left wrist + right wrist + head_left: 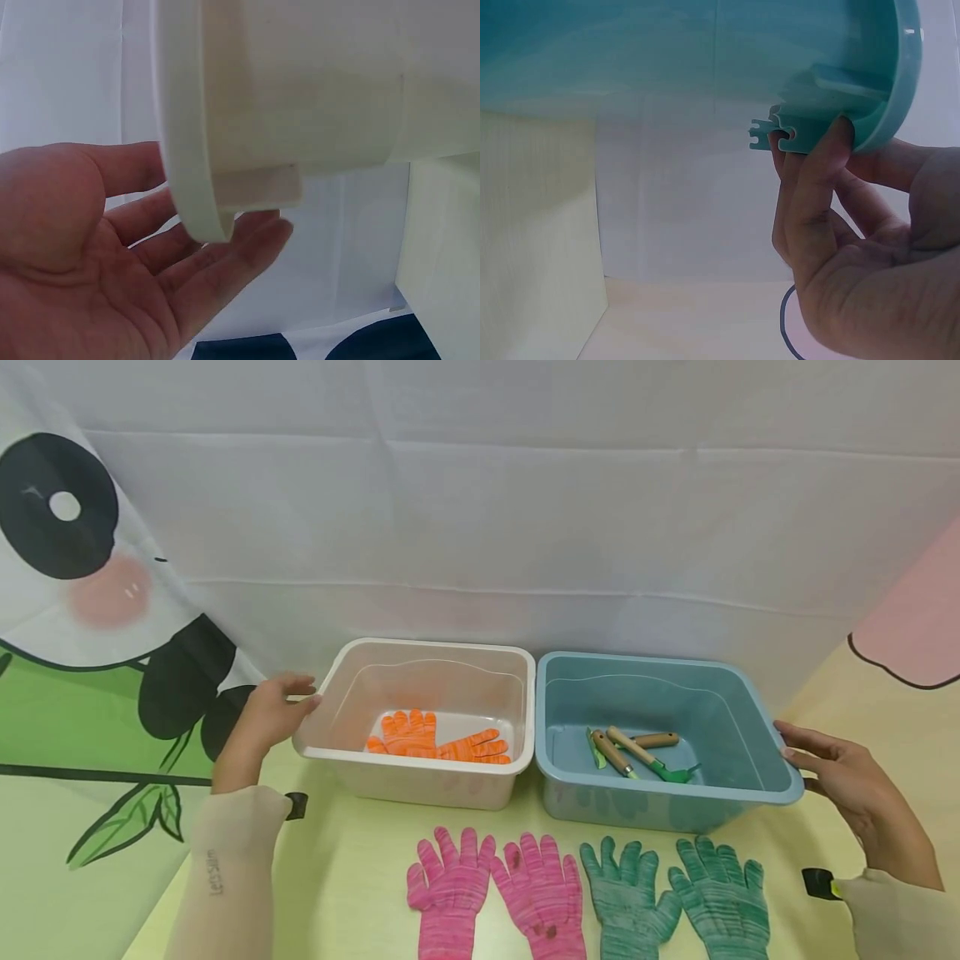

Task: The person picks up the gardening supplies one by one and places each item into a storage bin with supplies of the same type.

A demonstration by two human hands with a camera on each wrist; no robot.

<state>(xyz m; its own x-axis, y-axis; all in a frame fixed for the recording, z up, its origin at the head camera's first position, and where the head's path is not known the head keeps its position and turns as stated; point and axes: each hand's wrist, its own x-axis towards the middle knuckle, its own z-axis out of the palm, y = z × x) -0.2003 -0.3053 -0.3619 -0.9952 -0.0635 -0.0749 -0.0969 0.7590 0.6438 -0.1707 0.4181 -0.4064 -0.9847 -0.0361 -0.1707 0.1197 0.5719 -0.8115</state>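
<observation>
My left hand (272,714) is at the left rim of a white plastic bin (427,766). In the left wrist view its fingers (225,274) extend loosely beneath the rim. My right hand (855,781) grips the right rim of a blue plastic bin (667,787), with fingertips (840,135) curled under the edge. Orange striped gloves (408,735) lie inside the white bin. The blue one contains small garden tools with wooden handles, including a green hand rake (675,772). Both bins stand side by side.
In front of the bins lie a pair of pink gloves (453,893) and a pair of green gloves (630,893) on the pale yellow table (330,877). A white cloth backdrop (525,527) hangs behind, with a cartoon print at left.
</observation>
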